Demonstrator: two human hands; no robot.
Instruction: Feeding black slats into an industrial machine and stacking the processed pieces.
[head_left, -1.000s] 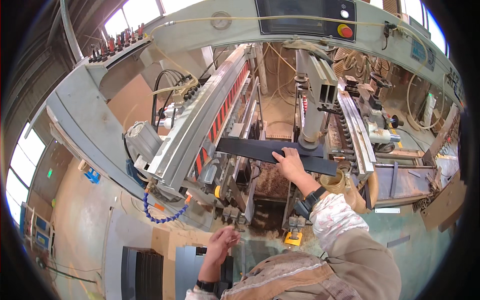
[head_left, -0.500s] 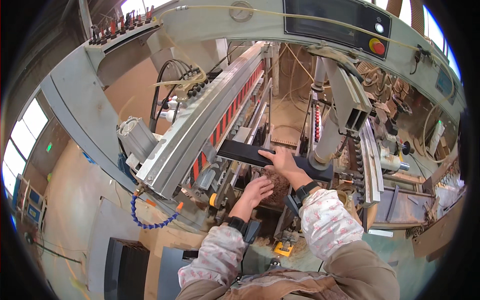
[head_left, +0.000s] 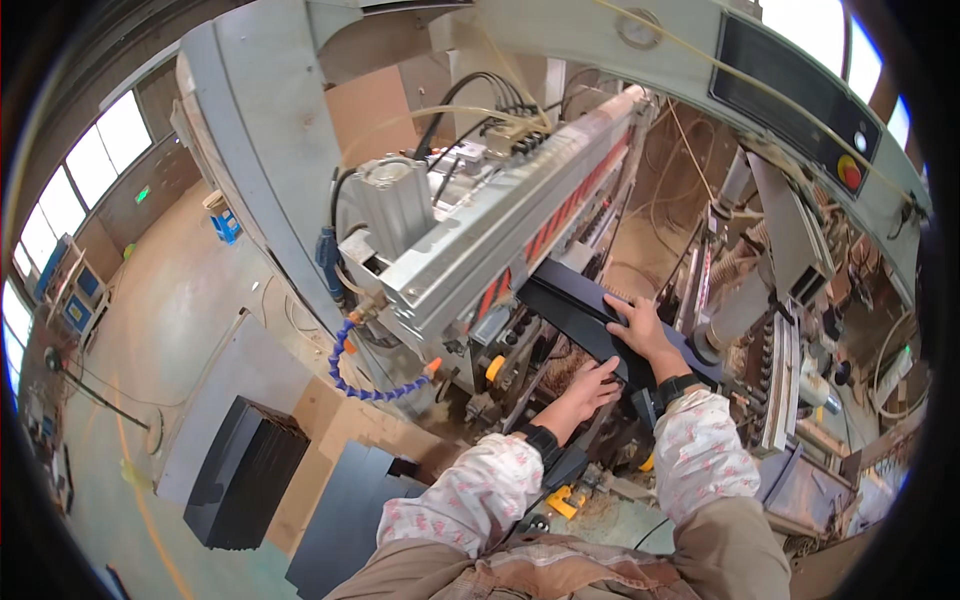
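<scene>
1. The right hand (head_left: 638, 330) lies flat on top of a dark panel (head_left: 580, 312), fingers spread and pressing down, not closed around it.
2. The left hand (head_left: 592, 385) curls around the panel's near edge, at about seven o'clock from the right hand.
3. The panel rests tilted on the machine bed, under the long grey rail (head_left: 500, 240) at ten o'clock.
4. The step in hand looks like seating the panel; next it likely needs a steady push flush against the stops.
5. A stack of dark panels (head_left: 245, 470) stands on the floor at eight o'clock, well apart.
</scene>
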